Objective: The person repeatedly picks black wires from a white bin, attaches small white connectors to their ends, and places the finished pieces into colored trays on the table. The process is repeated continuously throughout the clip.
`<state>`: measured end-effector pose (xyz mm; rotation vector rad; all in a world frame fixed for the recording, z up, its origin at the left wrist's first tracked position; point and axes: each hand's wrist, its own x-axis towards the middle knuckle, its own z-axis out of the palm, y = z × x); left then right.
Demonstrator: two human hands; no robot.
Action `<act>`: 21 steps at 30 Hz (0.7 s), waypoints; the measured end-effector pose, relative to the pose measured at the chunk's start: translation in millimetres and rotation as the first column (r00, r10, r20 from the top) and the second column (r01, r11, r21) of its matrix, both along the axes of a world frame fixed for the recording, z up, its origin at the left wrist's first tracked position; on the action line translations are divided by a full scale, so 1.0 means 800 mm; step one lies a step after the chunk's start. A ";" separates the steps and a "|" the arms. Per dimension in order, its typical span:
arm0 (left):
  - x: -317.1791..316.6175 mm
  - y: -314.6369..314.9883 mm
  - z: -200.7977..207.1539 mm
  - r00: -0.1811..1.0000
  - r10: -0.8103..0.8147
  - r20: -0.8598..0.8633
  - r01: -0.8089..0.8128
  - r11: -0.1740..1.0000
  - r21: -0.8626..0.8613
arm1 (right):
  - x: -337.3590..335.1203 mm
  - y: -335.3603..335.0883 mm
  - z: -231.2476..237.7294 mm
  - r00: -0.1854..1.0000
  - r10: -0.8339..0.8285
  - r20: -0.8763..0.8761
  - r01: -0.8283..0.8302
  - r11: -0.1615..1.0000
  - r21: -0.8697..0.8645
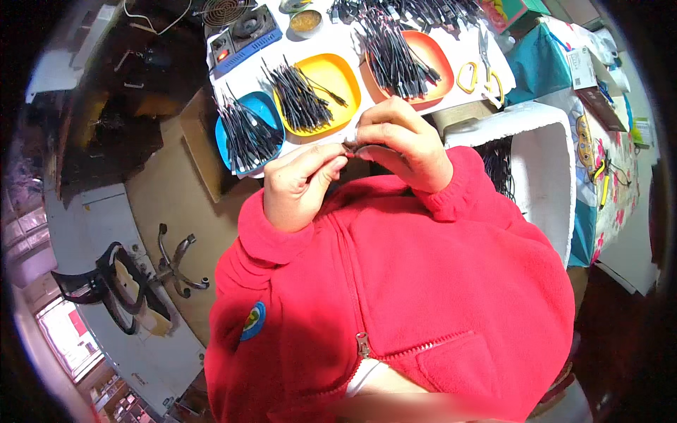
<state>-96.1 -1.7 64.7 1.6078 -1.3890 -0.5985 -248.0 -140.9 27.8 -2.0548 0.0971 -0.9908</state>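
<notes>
My left hand (300, 185) and my right hand (407, 144) meet in front of my chest at the table's near edge. Both are closed, thumbs and fingers pinched together around something thin and dark with a reddish bit (350, 152). Its kind is mostly hidden by the fingers. Just beyond the hands stand three plates: a blue plate (266, 106), a yellow plate (343, 72) and an orange plate (438, 65). Bundles of black cables with connector ends lie on them: one bundle (247, 134) on the blue, another (302, 99) on the yellow, a third (395, 63) on the orange.
Yellow-handled scissors (484, 67) lie right of the orange plate. A blue electric hotplate (247, 39) and a small bowl (305, 24) stand at the back left. At my right is a white foam box (557, 148) holding black cables. A wheeled chair base (176, 261) is on the floor at left.
</notes>
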 end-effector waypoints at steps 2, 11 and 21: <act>0.004 -0.010 0.004 0.994 -0.077 -0.073 0.075 0.997 -0.018 | 0.002 -0.009 0.003 0.999 0.028 0.021 -0.027 0.996 -0.084; 0.027 -0.059 0.051 0.987 -0.078 -0.138 0.100 0.982 0.162 | 0.004 -0.046 -0.008 0.999 -0.001 0.036 -0.001 0.998 0.058; 0.142 -0.191 0.064 0.841 0.035 0.539 0.013 0.996 -0.084 | 0.003 -0.077 -0.032 0.991 -0.044 -0.123 0.065 0.983 0.171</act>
